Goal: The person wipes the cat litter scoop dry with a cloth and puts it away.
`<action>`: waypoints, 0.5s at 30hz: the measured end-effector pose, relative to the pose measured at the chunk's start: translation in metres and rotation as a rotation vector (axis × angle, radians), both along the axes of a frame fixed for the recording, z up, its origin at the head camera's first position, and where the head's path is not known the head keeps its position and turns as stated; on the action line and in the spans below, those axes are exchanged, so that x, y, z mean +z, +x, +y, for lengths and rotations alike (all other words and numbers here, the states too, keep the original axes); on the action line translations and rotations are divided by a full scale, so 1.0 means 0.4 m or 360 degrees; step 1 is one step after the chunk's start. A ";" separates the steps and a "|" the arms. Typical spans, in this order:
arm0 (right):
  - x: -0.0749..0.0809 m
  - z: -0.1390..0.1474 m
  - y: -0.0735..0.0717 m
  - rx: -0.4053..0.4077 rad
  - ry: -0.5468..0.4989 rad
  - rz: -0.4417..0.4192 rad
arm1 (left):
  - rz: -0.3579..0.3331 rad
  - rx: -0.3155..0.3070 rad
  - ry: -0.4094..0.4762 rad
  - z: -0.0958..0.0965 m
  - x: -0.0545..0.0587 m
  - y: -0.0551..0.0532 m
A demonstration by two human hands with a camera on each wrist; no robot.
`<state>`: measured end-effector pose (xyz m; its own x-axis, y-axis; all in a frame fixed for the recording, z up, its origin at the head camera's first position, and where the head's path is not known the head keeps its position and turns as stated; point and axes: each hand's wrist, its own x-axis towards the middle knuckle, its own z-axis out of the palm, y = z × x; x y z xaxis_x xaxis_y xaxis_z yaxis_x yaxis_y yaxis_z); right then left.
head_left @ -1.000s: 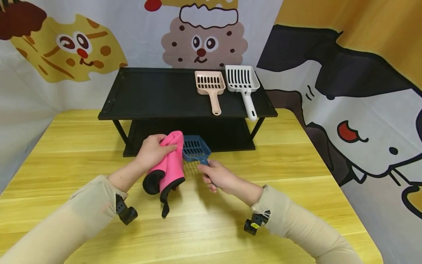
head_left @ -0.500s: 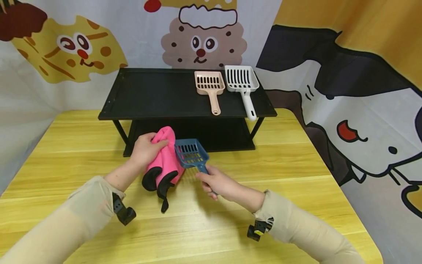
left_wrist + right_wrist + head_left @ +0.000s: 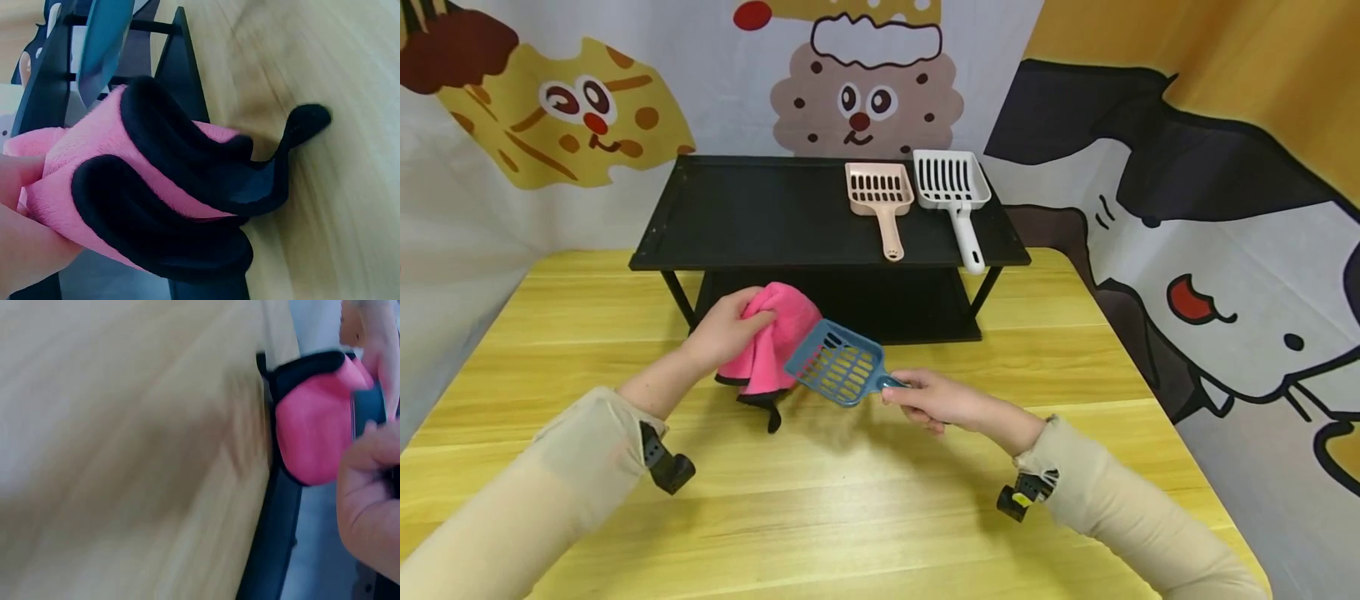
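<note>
My left hand (image 3: 724,330) grips a pink cloth (image 3: 782,329) with black edging and a hanging loop, bunched up above the table. In the left wrist view the cloth (image 3: 94,144) droops in folds with its black border toward the wood. The handle of a blue slotted litter scoop (image 3: 842,367) is in my right hand (image 3: 936,398), its head tilted and overlapping the cloth's right side. In the right wrist view, the fingers (image 3: 369,487) curl round the handle, and the scoop appears only as a dark blue piece in front of the cloth.
A black two-tier rack (image 3: 760,217) stands at the back of the wooden table (image 3: 850,517). On its top shelf lie a beige litter scoop (image 3: 880,192) and a white one (image 3: 953,179), handles toward me. A cartoon-print curtain (image 3: 722,100) hangs behind.
My right hand has moved right, turning the scoop so its head points left and its slots show more fully. My left hand has shifted slightly left and up with the cloth.
</note>
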<state>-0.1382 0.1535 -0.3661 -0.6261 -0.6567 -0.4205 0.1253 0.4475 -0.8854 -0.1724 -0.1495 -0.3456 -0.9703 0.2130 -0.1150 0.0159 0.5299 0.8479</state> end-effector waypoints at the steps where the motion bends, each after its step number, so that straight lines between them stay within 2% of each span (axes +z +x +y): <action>1: 0.006 0.006 -0.005 0.0045 0.0028 0.0017 | 0.0005 -0.0036 0.0007 0.002 0.003 -0.003; 7: 0.042 0.010 -0.029 0.0310 0.0135 0.0114 | -0.0003 -0.0276 0.0033 0.036 0.026 -0.025; 13: 0.076 -0.008 -0.045 0.0396 0.0182 0.0145 | -0.0044 -0.0714 0.0038 0.080 0.054 -0.038; 15: 0.087 -0.008 -0.047 0.0393 0.0177 0.0145 | -0.0086 -0.0808 0.0033 0.084 0.062 -0.040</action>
